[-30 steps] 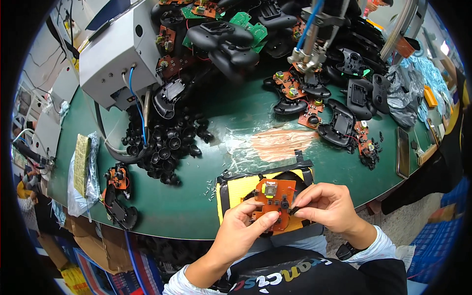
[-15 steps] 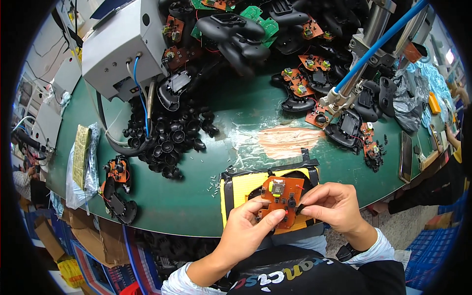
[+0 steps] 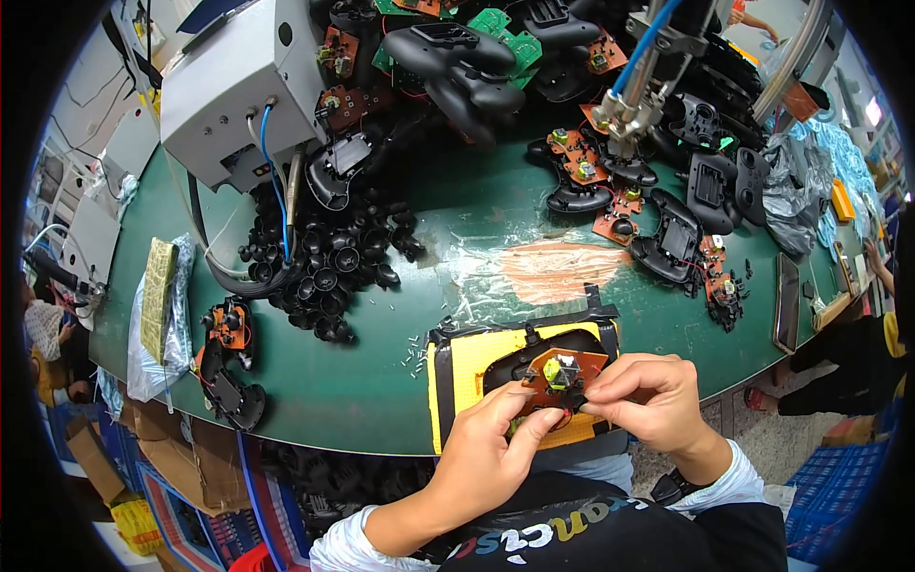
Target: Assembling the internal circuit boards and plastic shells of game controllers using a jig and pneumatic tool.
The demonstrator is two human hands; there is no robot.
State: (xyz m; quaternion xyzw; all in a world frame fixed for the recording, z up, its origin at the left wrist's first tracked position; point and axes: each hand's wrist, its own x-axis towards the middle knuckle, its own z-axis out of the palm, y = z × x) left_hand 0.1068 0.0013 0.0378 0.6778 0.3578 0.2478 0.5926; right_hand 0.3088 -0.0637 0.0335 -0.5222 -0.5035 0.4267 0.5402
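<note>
My left hand point(image 3: 496, 434) grips an orange circuit board point(image 3: 578, 362) by its left and near edges, thumb against fingers. The board is tilted and carries a joystick module with a yellow-green side. My right hand point(image 3: 648, 400) is closed in a pinch at the board's right edge, beside a small black part whose kind I cannot make out. Beneath the board, a black gamepad shell point(image 3: 505, 362) lies in a yellow pad point(image 3: 462, 362) edged with black tape. The hands and board hide part of the shell.
Left of the pad lie a heap of black thumbstick caps point(image 3: 329, 272), loose small pins point(image 3: 415, 355) and a gamepad half with a board point(image 3: 229, 367). A grey machine point(image 3: 238, 95) stands behind. Gamepad shells point(image 3: 448, 57) pile at the back; a metal-and-blue-tube tool point(image 3: 629, 110) hangs at right.
The board has tipped from facing up to a steep tilt, uncovering more of the shell. The hanging tool has swung left. My right hand stays at the board's edge.
</note>
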